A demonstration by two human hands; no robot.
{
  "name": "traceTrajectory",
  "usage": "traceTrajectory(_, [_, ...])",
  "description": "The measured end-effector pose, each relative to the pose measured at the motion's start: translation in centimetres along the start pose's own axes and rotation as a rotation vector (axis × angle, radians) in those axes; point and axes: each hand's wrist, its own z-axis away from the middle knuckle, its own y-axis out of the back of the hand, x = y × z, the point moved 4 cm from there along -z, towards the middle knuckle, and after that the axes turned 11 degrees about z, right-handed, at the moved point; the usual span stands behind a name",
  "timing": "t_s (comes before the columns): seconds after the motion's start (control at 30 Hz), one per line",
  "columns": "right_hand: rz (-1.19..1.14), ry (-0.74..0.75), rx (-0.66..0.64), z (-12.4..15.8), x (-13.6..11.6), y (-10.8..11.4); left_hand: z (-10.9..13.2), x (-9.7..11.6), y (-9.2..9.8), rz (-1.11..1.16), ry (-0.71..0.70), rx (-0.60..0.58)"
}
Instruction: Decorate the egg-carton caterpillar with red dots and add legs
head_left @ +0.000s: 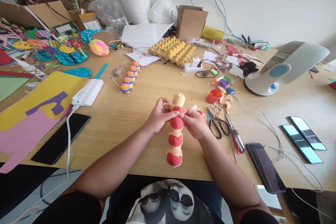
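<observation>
A strip of egg-carton cups (pixel 175 140), cream with red clay patches on several bumps, is held up in front of me, its near end toward the table edge. My left hand (pixel 160 116) grips its left side near the far end, thumb on a red patch. From the right, my right hand (pixel 193 121) pinches the same spot, the two thumbs almost meeting. The far cup is bare cream. Beyond my hands stands an orange and blue egg-carton caterpillar (pixel 129 78) with sticks poking out.
Right of my hands lie scissors (pixel 219 122), a red utility knife (pixel 235 134), an orange cup (pixel 214 96) and clay packets. A white fan (pixel 280 66) and phones stand or lie farther right. Left are coloured sheets (pixel 44 101), a power bank (pixel 88 92) and a phone (pixel 61 138). Yellow egg trays (pixel 173 50) lie behind.
</observation>
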Motion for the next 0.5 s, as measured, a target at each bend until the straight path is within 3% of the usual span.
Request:
traceTrajectory(0.23, [-0.001,-0.005,0.048,-0.31,0.26,0.41,-0.01,-0.10,-0.06,-0.042,0.008,-0.007])
traceTrajectory(0.5, [-0.035,0.023,0.077,-0.22,0.00,0.82,0.10,0.06,-0.30,0.092,0.108,-0.065])
